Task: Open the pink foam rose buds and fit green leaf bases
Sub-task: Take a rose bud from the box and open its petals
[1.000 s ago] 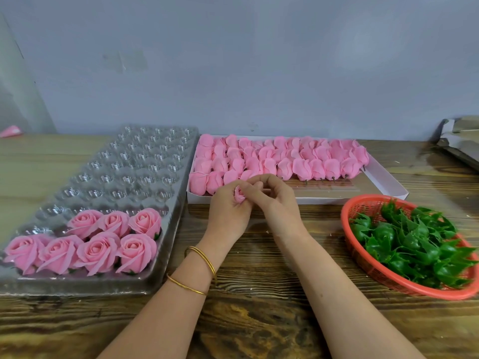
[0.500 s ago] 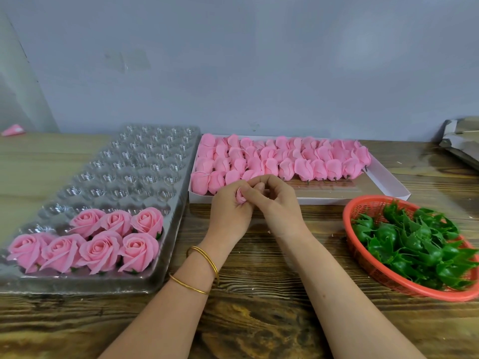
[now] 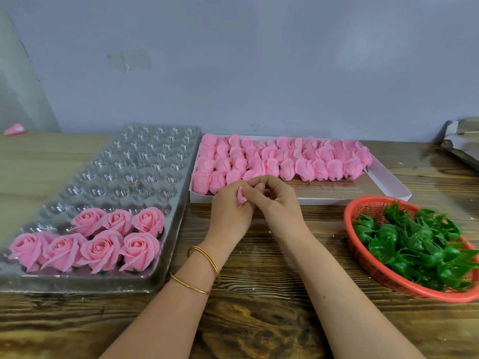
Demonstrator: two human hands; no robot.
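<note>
Head, left hand (image 3: 230,212), right hand (image 3: 281,203) still pinching bud (image 3: 241,197)

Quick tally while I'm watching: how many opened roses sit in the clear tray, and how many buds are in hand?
Opened pink roses in the clear tray: 7
Pink bud held by left hand and right hand: 1
Total: 8

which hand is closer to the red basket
Right. Both hold the pink bud; the right hand is left of the red basket, apart from it; the left hand is farther left.
</note>
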